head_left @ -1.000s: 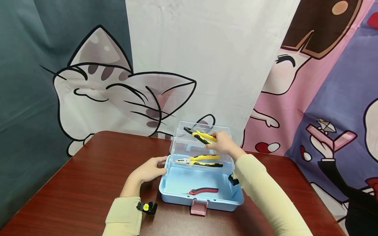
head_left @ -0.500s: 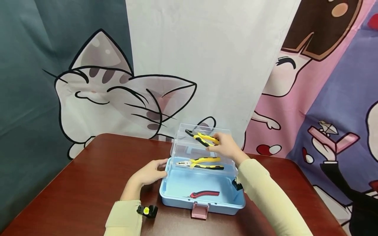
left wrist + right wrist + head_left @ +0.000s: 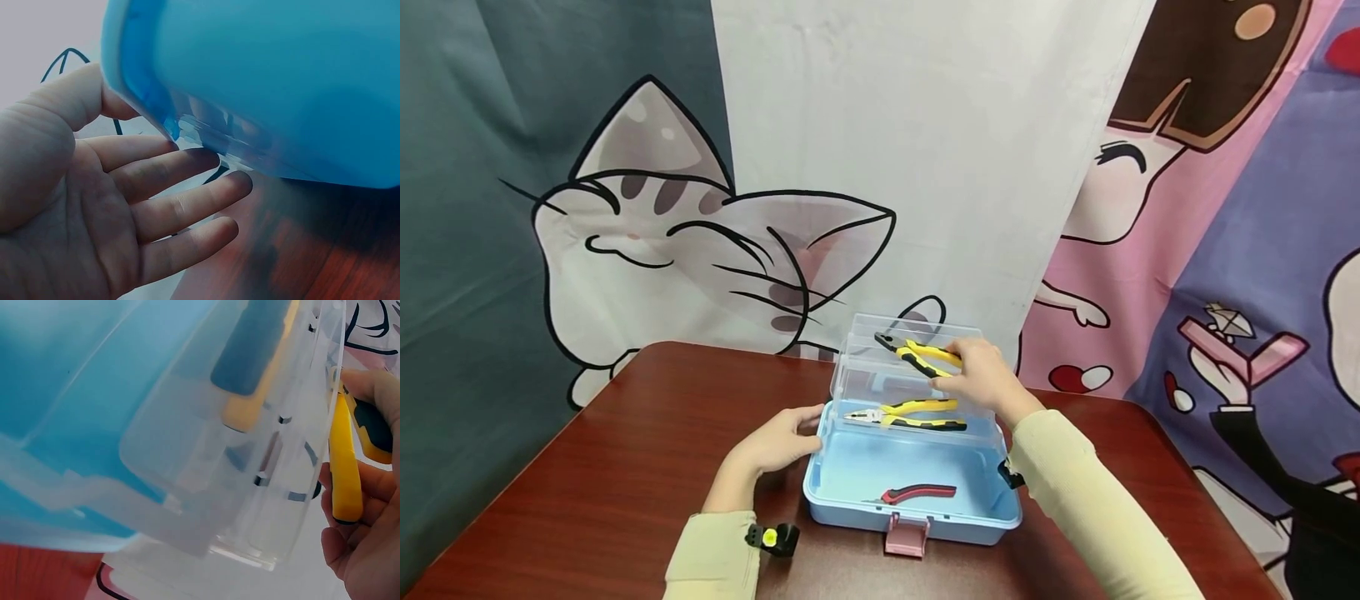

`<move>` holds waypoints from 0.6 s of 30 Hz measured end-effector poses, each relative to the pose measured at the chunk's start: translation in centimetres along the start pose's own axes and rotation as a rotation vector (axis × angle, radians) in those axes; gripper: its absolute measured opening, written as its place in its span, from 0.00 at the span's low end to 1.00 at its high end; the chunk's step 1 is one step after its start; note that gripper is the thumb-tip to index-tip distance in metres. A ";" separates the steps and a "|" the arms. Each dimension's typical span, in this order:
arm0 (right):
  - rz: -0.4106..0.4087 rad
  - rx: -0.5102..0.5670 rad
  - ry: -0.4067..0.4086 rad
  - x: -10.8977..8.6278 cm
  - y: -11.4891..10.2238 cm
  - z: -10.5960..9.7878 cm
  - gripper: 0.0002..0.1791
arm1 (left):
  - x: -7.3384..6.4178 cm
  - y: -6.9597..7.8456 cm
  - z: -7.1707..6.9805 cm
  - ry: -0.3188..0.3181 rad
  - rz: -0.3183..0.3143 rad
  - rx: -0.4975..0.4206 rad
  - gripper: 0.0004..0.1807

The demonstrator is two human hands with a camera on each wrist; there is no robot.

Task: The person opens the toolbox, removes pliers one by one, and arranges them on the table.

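My right hand (image 3: 981, 375) grips the handles of yellow-and-black pliers (image 3: 917, 353) with a dark head, held above the toolbox's raised clear lid. In the right wrist view the yellow handle (image 3: 346, 469) shows between thumb and fingers. The light blue toolbox (image 3: 842, 508) stands open on the table. My left hand (image 3: 778, 440) holds its back left corner; in the left wrist view the thumb goes behind the rim and the fingers extend beside it. Combination pliers (image 3: 917, 415) with silver jaws lie in the clear tray (image 3: 981, 429). Red-and-black-handled pliers (image 3: 921, 492) lie on the box bottom.
A pink latch (image 3: 907, 535) hangs down at the box front. The reddish-brown table (image 3: 647, 467) extends around the box. A printed cartoon cloth (image 3: 955, 158) hangs behind the table.
My right hand has moved slightly to the right and down with the pliers in its grip. The left hand stays at the toolbox corner. The head view has shifted a little.
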State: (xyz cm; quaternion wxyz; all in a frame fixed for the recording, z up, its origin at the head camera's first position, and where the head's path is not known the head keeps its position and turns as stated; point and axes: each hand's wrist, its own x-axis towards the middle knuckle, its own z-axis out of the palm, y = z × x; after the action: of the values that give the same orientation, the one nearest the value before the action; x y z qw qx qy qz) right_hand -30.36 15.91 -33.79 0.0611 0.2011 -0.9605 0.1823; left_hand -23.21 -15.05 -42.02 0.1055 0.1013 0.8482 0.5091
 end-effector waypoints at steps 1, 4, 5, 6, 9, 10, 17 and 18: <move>0.002 -0.009 0.000 0.0 0.0 -0.1 0.31 | 0.0 0.0 0.0 -0.001 0.001 -0.001 0.35; -0.006 -0.040 -0.009 -0.1 -0.1 -0.4 0.31 | -0.1 0.2 0.0 -0.002 0.001 -0.003 0.35; -0.006 -0.045 -0.010 -0.2 -0.2 -0.5 0.32 | -0.1 0.2 -0.1 -0.001 0.000 -0.002 0.35; -0.010 -0.052 -0.011 -0.2 -0.2 -0.5 0.32 | -0.1 0.2 -0.1 0.001 -0.002 0.000 0.35; -0.015 -0.048 -0.009 -0.4 -0.1 -0.5 0.31 | -0.1 0.2 -0.1 0.004 -0.010 0.000 0.36; -0.018 -0.045 -0.005 -0.4 0.0 -0.4 0.31 | -0.1 0.2 -0.1 0.003 -0.012 -0.002 0.36; -0.040 0.015 0.033 -1.0 0.8 -0.1 0.27 | -0.1 0.1 -0.1 0.001 -0.012 0.000 0.36; -0.040 0.026 0.036 -1.1 0.9 -0.1 0.27 | -0.1 0.1 -0.1 0.001 -0.010 -0.002 0.36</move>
State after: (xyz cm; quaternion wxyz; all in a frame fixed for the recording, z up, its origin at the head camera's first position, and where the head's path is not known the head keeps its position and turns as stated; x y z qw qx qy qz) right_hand -29.70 17.10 -34.14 0.0794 0.2176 -0.9527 0.1970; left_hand -23.14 -15.08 -41.86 0.1078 0.0965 0.8482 0.5096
